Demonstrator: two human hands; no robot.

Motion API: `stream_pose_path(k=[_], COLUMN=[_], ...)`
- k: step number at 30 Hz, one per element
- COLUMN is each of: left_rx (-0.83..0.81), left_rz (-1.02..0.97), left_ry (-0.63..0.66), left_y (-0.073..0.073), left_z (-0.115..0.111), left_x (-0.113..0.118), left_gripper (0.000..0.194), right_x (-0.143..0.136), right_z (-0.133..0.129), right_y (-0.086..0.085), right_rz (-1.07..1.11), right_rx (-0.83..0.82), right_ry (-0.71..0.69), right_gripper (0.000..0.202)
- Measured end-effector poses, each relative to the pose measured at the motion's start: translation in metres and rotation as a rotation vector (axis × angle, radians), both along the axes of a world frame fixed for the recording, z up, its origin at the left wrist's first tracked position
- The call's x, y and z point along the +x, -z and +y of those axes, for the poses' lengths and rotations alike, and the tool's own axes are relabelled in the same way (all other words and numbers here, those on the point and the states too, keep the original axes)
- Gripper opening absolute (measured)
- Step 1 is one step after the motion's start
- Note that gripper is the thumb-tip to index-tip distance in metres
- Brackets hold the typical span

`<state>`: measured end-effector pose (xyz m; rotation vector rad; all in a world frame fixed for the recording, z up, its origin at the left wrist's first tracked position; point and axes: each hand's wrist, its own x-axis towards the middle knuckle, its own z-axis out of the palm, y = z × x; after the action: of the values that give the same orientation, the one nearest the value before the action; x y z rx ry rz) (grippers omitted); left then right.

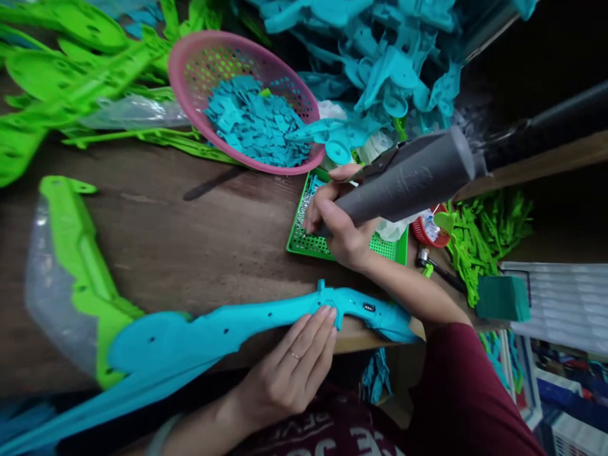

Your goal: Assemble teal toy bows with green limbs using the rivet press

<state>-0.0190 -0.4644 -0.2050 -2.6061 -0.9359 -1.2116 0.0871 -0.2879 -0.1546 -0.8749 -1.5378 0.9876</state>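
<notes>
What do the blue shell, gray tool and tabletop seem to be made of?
Blue shell: likely molded plastic, satin, with smooth curves and round holes. Gray tool: probably plastic, fairly matte, showing few highlights. Tabletop: apparently wood, worn, with brown streaks.

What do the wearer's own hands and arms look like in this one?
Both hands are ungloved. The left hand wears a thin metallic ring, with a pale band around its wrist. The right hand shows no ring; a plain maroon sleeve ends near that elbow. The left sleeve is out of view.
</notes>
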Motion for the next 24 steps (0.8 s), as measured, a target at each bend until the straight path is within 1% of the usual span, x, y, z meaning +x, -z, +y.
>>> stream_pose_path(k=[2, 5, 9, 12, 14, 16, 17, 18, 19, 21, 23, 24], left_rx=[-0.008, -0.017, -0.022, -0.025, -0.038, -0.047, -0.047, -0.04, -0.029, -0.003, 0.008, 0.007], left_rz=[-0.007, -0.013, -0.03, -0.042, -0.042, -0.049, -0.049, -0.047, -0.043, -0.032, -0.04, -0.044], left_ry=[0.003, 0.003, 0.006, 0.021, 0.029, 0.021, 0.01, -0.007, -0.028, -0.066, -0.085, -0.083], left_y=[-0.001, -0.002, -0.001, -0.001, -0.001, -0.001, -0.001, -0.001, -0.001, -0.001, 0.0, 0.001], left_z=[0.001, 0.001, 0.001, 0.001, 0.001, 0.001, 0.0, 0.0, 0.0, -0.002, -0.002, -0.003], left_x=[0.0, 0.0, -0.001, -0.001, -0.001, -0.001, -0.001, -0.001, -0.001, -0.001, -0.001, -0.001], left_gripper=[0.036, 0.035, 0.034, 0.033, 0.033, 0.034, 0.034, 0.034, 0.033, 0.031, 0.031, 0.03], right_x=[-0.004, -0.006, -0.005, -0.006, -0.007, -0.005, -0.003, 0.0, 0.004, 0.013, 0.021, 0.023], right_z=[0.0, 0.001, 0.003, 0.005, 0.006, 0.001, -0.003, -0.01, -0.019, -0.04, -0.061, -0.07], right_y=[0.0, 0.002, 0.009, 0.013, 0.01, -0.002, -0.011, -0.021, -0.032, -0.052, -0.064, -0.066], right_rz=[0.031, -0.007, -0.04, -0.151, -0.32, -0.437, -0.416, -0.331, -0.203, 0.03, 0.079, 0.073], right_rx=[0.014, -0.011, -0.011, 0.02, 0.099, 0.216, 0.253, 0.261, 0.237, 0.105, -0.009, -0.036], right_ry=[-0.021, -0.038, -0.055, -0.031, 0.002, 0.037, 0.051, 0.054, 0.037, -0.06, -0.16, -0.177], right_gripper=[0.049, 0.048, 0.047, 0.03, 0.019, 0.019, 0.02, 0.019, 0.019, 0.023, 0.03, 0.032])
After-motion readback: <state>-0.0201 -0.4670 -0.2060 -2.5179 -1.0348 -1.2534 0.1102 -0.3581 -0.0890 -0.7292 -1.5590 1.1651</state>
